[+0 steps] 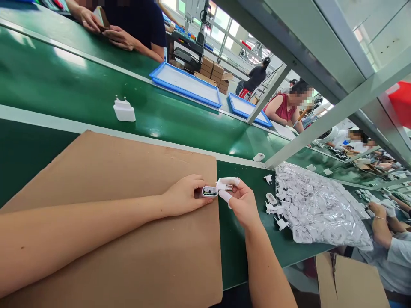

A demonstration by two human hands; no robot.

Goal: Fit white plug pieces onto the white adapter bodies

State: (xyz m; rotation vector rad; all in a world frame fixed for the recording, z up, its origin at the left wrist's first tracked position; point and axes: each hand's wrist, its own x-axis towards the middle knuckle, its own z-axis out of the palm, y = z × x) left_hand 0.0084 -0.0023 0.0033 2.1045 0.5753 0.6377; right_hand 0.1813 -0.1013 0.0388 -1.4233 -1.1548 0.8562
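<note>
My left hand is closed around a white charger housing above the right edge of a cardboard sheet. The housing's open end faces me, and a circuit board shows inside. Close beside it, my right hand pinches a small white plug part with shiny metal on it. White covers sit on this hand's thumb and forefinger. The fingers partly hide the plug part, and I cannot tell whether it touches the housing.
To the right lies a clear plastic bag full of white plug parts, with several loose pieces beside it. A white charger stands on the green belt. Beyond are blue trays and co-workers; a metal post rises at the right.
</note>
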